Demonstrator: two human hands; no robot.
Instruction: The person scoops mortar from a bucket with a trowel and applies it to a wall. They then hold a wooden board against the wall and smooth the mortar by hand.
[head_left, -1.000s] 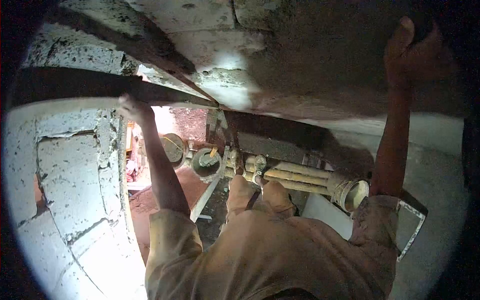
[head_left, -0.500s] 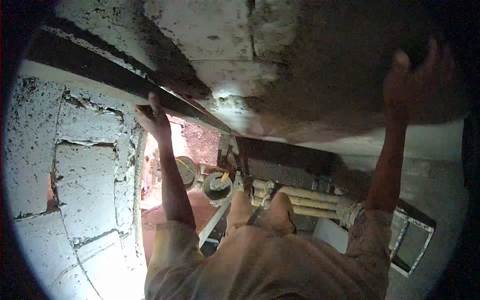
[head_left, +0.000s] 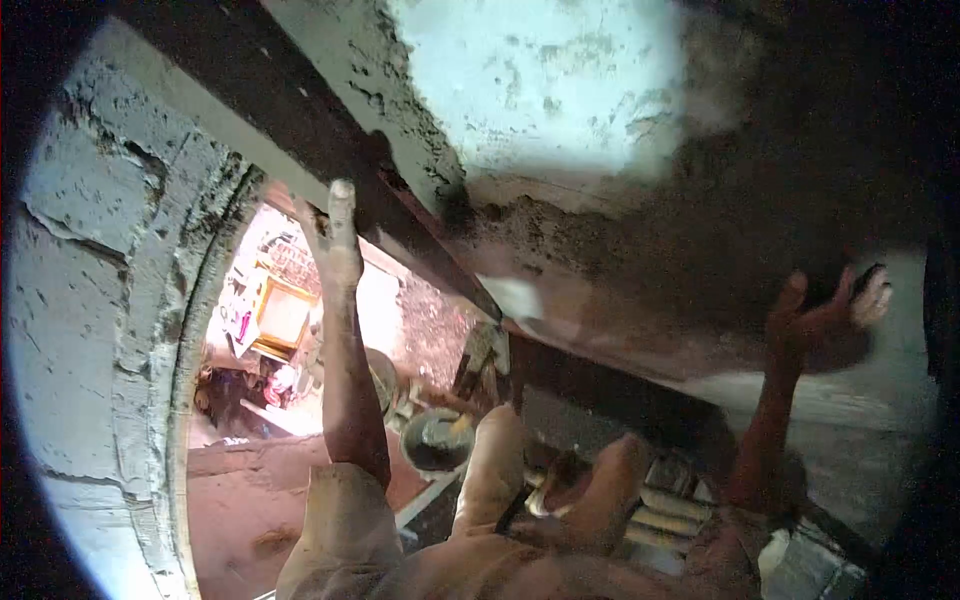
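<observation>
My left hand (head_left: 340,240) is raised against the pale lower edge of a long dark beam (head_left: 270,100). Its thumb points up and its other fingers are mostly hidden behind the hand. At the right, my right hand (head_left: 825,310) is raised with fingers spread, beside the rough plastered wall (head_left: 600,270). Nothing shows in it, and whether it touches the wall is unclear. A bright patch of light lies on the upper part of this wall.
A cracked block wall (head_left: 75,330) stands at the left. Through a bright opening, a wooden frame (head_left: 283,318) shows. Below are a round bucket (head_left: 437,440), my bent knees and several yellowish pipes (head_left: 670,510). A pale metal frame (head_left: 815,560) is at the lower right.
The view has shifted, showing more of the bright opening. My right hand appears lower and its fingers are more visible. My left hand has stayed by the beam.
</observation>
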